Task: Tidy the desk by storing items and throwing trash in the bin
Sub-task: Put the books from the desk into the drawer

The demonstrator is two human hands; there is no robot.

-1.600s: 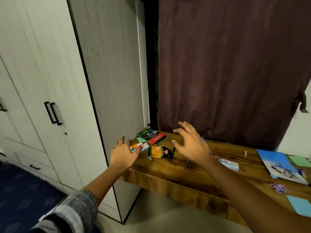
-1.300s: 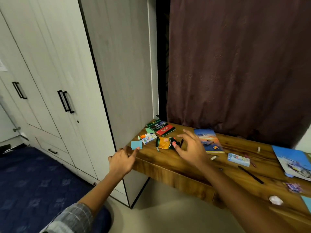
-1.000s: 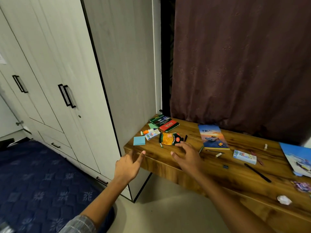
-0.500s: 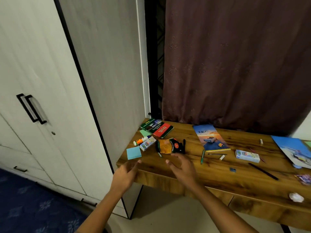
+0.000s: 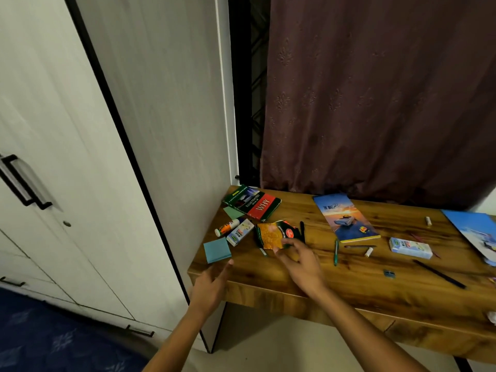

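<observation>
The desk (image 5: 349, 280) under both hands was wood-grain, smooth with a low sheen. Just beyond the right hand (image 5: 300, 264) lay a crinkled, glossy foil wrapper (image 5: 273, 233). Ahead of the left hand (image 5: 212, 285) sat a matt paper sticky-note pad (image 5: 217, 249). Far beyond hung a dull embroidered cloth curtain (image 5: 375, 98).

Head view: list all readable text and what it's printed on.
"ILLUSTRATED BOOK OF WHY": cover of the red and green book at the desk's back left corner.
"THE QUIET" plus a word too blurred to read: top of the blue sunset notebook.
Too small or blurred to read: print on the snack wrapper, the small white box, the glue stick and the light blue box.
</observation>
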